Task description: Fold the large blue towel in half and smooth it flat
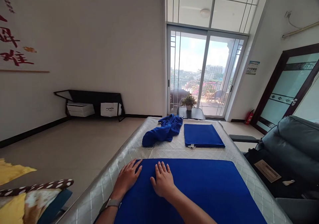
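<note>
Towel: a large blue towel (199,190) lies spread flat on the silver quilted table (129,149), in the lower middle of the frame; its long axis runs left to right across the picture, and its far edge is straight.
Left hand: the left hand (128,177) rests palm down on the left part of the towel, fingers stretched out and close together, pointing up and to the right; it grips nothing. A grey watch (112,203) is on the wrist.
Right hand: the right hand (163,180) lies flat just beside the left one, fingers a little spread and pointing to the far edge; it holds nothing.
Behind: a folded blue towel (203,135) lies in the middle of the frame, its short side toward the hands, and a crumpled blue towel (164,129) is just left of it.
Background: glass sliding door (201,72) at upper middle, small potted plant (188,101) before it.
</note>
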Action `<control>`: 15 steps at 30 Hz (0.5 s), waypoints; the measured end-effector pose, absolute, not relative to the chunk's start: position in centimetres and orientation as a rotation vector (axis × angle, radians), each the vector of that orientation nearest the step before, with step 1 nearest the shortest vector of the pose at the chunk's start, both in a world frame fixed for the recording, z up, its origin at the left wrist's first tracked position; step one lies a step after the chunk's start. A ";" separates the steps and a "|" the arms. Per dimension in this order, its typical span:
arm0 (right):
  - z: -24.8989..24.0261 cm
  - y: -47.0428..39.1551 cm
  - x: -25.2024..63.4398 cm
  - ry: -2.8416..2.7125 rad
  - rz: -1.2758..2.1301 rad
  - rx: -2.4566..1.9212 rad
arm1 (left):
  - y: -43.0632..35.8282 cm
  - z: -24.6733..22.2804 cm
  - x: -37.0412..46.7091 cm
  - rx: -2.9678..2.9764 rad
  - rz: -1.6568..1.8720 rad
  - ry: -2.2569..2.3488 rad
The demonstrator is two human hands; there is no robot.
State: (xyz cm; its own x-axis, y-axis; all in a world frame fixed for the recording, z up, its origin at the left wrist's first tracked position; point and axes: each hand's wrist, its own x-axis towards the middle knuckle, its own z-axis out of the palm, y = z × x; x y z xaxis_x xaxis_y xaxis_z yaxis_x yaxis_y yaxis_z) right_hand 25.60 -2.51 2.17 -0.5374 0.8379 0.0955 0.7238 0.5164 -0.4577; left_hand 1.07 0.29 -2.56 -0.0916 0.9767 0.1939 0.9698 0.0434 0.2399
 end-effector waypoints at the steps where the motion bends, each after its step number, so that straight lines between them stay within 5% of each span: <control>1: 1.9 -2.2 26.0 -2.448 0.534 -1.329 | 0.3 -2.5 1.1 2.099 0.487 2.250; 15: 0.3 -0.3 49.3 -2.362 0.329 -1.865 | 0.5 -3.0 0.7 2.108 0.503 2.251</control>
State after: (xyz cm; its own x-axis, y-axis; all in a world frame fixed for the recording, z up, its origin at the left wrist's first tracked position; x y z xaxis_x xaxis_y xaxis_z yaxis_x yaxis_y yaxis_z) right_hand 49.28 -0.35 0.26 -0.2367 0.9705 -0.0448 0.9459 0.2197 -0.2389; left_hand 0.73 0.53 -3.05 -0.0897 0.9747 0.2048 0.9692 0.0380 0.2434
